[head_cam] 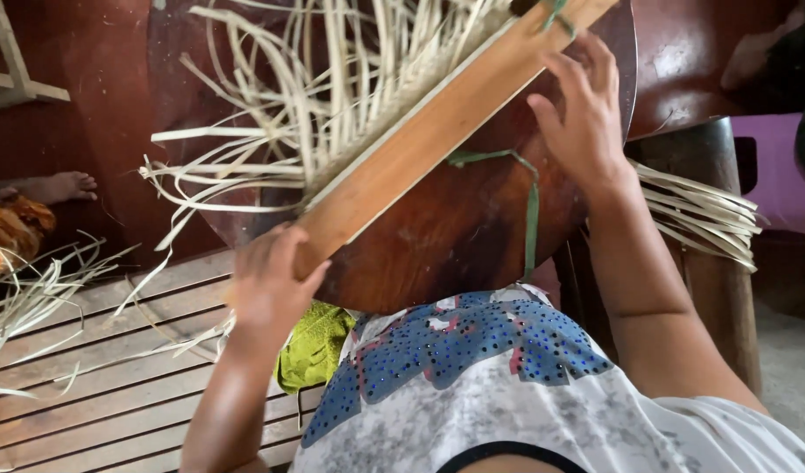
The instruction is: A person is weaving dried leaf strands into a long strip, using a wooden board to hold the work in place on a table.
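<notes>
1. Landmark: the round dark wooden board [437, 236], tilted up against the person's lap. All places below are given relative to it.
2. A long flat wooden batten [420, 140] lies diagonally across the board's face, its lower end at the board's lower-left edge and its upper end past the upper-right rim.
3. Left hand [266, 280]: fingers closed round the batten's lower end, at the board's lower-left edge. Firm wrap grip.
4. Right hand [586, 114]: near the board's upper right, fingers spread fairly wide and pressed flat beside the batten's upper end. Whether any finger hooks the batten's edge, cannot tell.
5. Pale reed strips [306, 105] fan out from under the batten's upper-left side, across and beyond the board's upper-left part. Ends loose and curling.
6. A green strap [531, 219] runs down the board's face below the batten.
7. Judgement, batten: stiff, light, smooth-planed; likely best held at both ends, as now, so it stays square on the strips.
8. Judgement, strips: thin, springy, light; probably prone to splitting or kinking if bent sharply. Take near the clamped root, not the free tips.
9. More strips [700, 215] hang bundled to the right of the board; a slatted wooden floor [113, 377] lies lower left.
</notes>
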